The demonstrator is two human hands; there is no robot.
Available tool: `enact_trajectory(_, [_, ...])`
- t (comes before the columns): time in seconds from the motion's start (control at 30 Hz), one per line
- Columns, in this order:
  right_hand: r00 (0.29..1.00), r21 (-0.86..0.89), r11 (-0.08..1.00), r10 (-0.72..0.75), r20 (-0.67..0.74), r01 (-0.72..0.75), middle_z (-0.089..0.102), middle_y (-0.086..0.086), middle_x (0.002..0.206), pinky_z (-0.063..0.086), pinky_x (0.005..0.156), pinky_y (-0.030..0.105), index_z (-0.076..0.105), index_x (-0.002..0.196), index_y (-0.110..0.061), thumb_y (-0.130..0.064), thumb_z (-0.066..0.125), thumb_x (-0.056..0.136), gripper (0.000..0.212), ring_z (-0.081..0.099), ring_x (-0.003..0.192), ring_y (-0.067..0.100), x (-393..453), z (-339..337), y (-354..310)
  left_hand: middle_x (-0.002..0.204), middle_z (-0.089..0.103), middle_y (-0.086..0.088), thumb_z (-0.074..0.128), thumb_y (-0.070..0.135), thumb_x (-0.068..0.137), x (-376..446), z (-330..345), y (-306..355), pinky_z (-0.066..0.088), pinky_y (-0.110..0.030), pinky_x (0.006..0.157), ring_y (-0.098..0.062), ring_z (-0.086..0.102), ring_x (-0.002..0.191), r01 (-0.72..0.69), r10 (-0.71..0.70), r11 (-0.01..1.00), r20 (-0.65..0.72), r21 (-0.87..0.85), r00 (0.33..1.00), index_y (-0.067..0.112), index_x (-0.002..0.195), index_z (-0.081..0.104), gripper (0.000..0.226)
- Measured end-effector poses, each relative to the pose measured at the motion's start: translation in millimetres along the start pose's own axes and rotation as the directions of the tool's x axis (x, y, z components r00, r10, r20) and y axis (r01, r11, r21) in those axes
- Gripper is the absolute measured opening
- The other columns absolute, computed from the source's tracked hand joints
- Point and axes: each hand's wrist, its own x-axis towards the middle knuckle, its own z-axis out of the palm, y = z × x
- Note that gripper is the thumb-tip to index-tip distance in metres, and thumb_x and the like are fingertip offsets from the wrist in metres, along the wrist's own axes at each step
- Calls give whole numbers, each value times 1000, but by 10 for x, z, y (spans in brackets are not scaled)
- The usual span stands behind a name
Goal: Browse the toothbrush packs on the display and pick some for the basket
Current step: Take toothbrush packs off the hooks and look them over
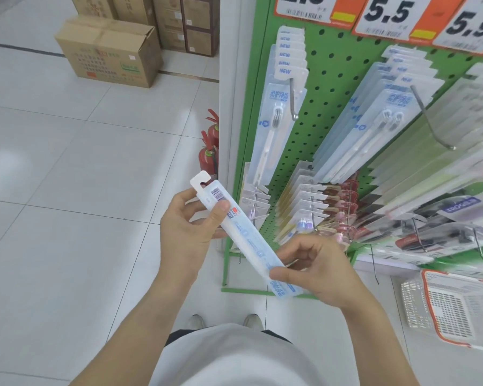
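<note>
Between my two hands, in front of the green pegboard display (329, 87), I hold one toothbrush pack (243, 235) slanting from upper left down to lower right. My left hand (187, 232) grips its upper end, thumb pressed across the face just below the barcode, fingers curled behind. My right hand (315, 271) pinches the lower end, thumb on top, fingers curled round the edge. So both hands are clamped on the same pack, one at each end, well apart along its length.

It is a long, narrow, pale blue and white pack with a white hang tab at the top, a barcode, and blue print I cannot read. Further right, more packs hang in rows on the display's hooks (292, 98) under price signs (388, 15). Lower right, a white mesh basket (457, 307) with an orange rim sits on the floor.
</note>
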Motion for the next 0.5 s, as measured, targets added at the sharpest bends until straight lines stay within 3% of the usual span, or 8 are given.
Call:
enact_trajectory(0.07, [996,-127,991,-43,-78,33,76,-2,85,62,75,40,72,70,-23,0,88,74,28,74,76,20,45,38,74,104,73,-7,74,19,89,-21,21,-27,61,-29,63,-19,76,78,-34,33,998,14,53,999,22,120,56,36])
enact_trajectory(0.13, [968,-268,950,-205,-147,160,72,-10,87,61,78,33,72,73,-21,4,85,76,28,72,80,14,95,83,127,108,70,-6,62,17,99,-69,62,-60,62,-29,72,-15,75,84,-54,48,995,75,88,996,29,121,52,27])
enact_trajectory(0.27, [895,-461,835,-413,-167,299,68,-15,93,50,77,17,73,75,-21,8,82,74,30,67,84,9,154,87,162,86,67,2,55,-5,96,-135,124,4,58,-39,94,-18,74,89,-1,6,999,172,-32,985,3,105,56,12])
enact_trajectory(0.33, [875,-517,794,-456,-161,319,67,-14,95,48,77,16,73,76,-20,9,83,71,31,66,86,8,172,99,167,76,68,7,49,-5,100,-140,131,44,59,-34,88,-12,74,81,7,10,995,176,-97,984,-2,100,58,9])
enact_trajectory(0.5, [876,-475,798,-470,-105,371,66,-9,106,45,82,13,74,82,-19,0,89,69,27,65,97,7,183,153,127,91,77,-1,46,5,105,-107,136,64,62,-30,79,-17,76,88,-61,64,992,24,-115,998,4,106,70,24])
